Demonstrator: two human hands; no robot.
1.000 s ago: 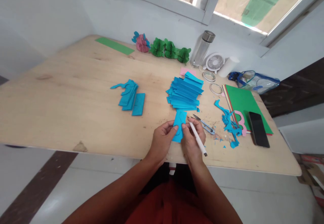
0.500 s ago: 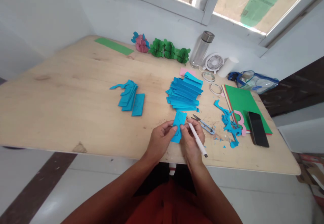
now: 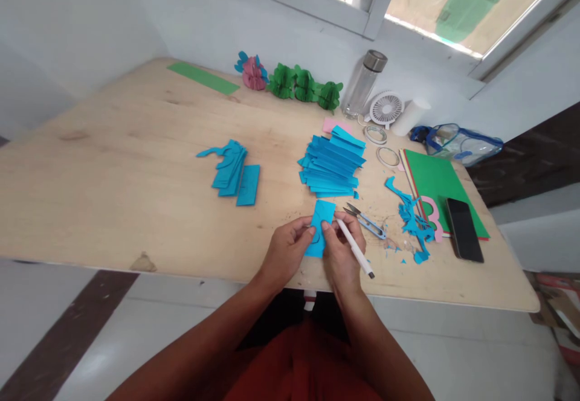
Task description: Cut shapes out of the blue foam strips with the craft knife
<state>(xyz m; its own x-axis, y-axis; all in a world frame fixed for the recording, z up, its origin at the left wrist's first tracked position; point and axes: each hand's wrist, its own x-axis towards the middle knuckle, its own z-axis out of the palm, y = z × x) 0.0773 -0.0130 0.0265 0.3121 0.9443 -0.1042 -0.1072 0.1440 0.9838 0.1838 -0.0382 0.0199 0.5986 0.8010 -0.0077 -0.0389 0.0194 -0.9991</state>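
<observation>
A small blue paper rectangle [image 3: 322, 212] with a dark curved line drawn on it is held upright between my two hands. My left hand [image 3: 286, 247] pinches its left edge, thumb on the front. My right hand [image 3: 343, 255] grips its right edge and also has a white pen [image 3: 356, 247] tucked in the fingers, dark tip pointing down right. Just beyond lies a heap of folded blue paper strips [image 3: 333, 162]. Thread snips [image 3: 365, 221] rest right of my right hand. To the left are cut blue pieces [image 3: 229, 171] and a marked blue rectangle [image 3: 248, 185].
Blue paper scraps [image 3: 412, 220], coloured sheets [image 3: 437, 186] and a phone [image 3: 464, 230] lie to the right. Along the wall stand green paper ornaments [image 3: 303, 85], a pink one [image 3: 254, 73], a glass bottle [image 3: 364, 85] and a small fan [image 3: 386, 109]. Tape rings [image 3: 388, 157] lie nearby.
The view has shifted very slightly. Both hands keep the same hold on the blue paper, which looks turned a touch; the pen stays in the right hand.
</observation>
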